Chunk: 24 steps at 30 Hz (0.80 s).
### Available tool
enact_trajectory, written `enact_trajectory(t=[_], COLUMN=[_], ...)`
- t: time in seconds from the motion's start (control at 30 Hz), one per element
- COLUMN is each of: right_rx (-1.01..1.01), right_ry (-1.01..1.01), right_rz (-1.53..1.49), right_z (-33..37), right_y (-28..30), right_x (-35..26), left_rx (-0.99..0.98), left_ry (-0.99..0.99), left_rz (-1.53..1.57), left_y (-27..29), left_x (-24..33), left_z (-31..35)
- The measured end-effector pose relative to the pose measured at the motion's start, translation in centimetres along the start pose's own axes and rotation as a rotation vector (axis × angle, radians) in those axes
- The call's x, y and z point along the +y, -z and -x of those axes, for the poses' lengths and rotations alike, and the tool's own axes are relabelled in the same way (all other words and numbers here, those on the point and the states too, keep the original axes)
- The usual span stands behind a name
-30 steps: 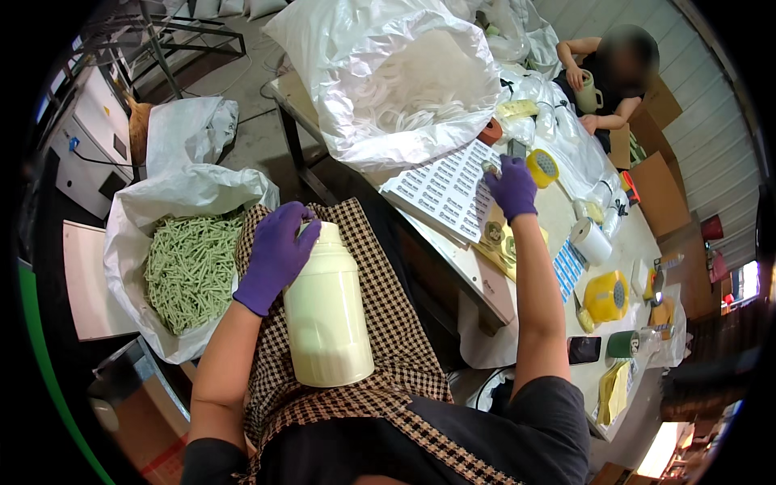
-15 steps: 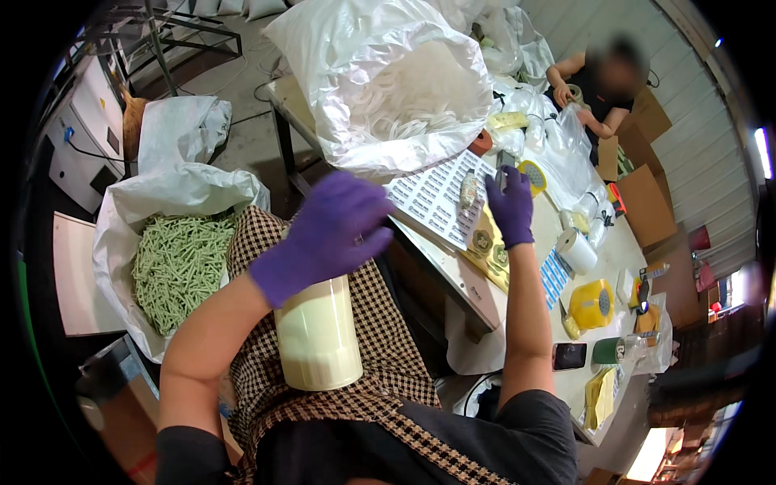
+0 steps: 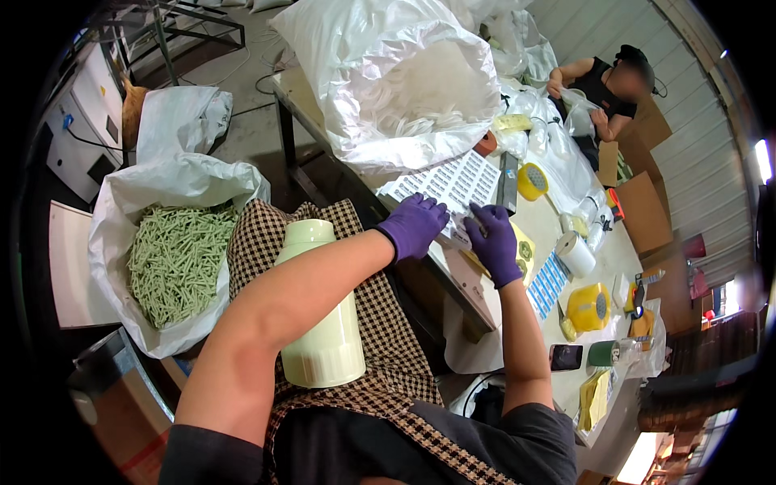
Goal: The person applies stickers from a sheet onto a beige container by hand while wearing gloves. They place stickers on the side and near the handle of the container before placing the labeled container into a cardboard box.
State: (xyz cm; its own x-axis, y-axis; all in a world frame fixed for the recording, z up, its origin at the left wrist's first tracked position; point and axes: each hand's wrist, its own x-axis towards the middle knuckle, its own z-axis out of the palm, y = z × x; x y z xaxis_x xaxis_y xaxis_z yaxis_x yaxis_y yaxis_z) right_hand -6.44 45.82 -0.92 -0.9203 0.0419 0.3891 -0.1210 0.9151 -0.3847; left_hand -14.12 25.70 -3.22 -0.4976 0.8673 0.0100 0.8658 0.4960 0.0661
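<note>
Both my hands wear purple gloves and are over the white label sheet (image 3: 467, 179), which has rows of dark print. My left hand (image 3: 416, 226) rests on the sheet's near left part with its fingers stretched out. A short way to the right, my right hand (image 3: 495, 246) is at the sheet's right edge, fingers bent and apart; nothing can be made out in it. On my lap lies a pale yellow cylinder-shaped vessel (image 3: 325, 352) with a narrower neck, partly covered by my left forearm. Beneath the right hand a gold sticker sheet (image 3: 525, 252) shows in part.
A white sack of clear strips (image 3: 424, 97) stands at the table's far end. Left of my lap is a sack of green sticks (image 3: 178, 267). Yellow tape rolls (image 3: 532, 182), a white roll (image 3: 575, 255) and a phone (image 3: 566, 357) lie on the table. A co-worker (image 3: 602, 89) handles clear plastic.
My left hand has moved right, from above the vessel to the label sheet. My right hand has come nearer and slightly left. The small clear packet on the sheet is no longer visible.
</note>
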Motion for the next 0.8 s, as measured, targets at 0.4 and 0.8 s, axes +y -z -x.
enact_trajectory(t=[0.4,0.8], right_rx=[-0.011,0.226], right_ry=[-0.151,0.149], right_rz=[0.200,-0.331], right_z=[-0.8,2.6], right_y=[-3.2,0.5], right_x=[-0.2,-8.4], left_rx=[-0.049,0.599], left_ry=[-0.030,0.273], left_rz=[0.057,0.849], left_y=[1.4,14.6], left_x=[-0.6,-6.4], left_z=[-0.3,16.0])
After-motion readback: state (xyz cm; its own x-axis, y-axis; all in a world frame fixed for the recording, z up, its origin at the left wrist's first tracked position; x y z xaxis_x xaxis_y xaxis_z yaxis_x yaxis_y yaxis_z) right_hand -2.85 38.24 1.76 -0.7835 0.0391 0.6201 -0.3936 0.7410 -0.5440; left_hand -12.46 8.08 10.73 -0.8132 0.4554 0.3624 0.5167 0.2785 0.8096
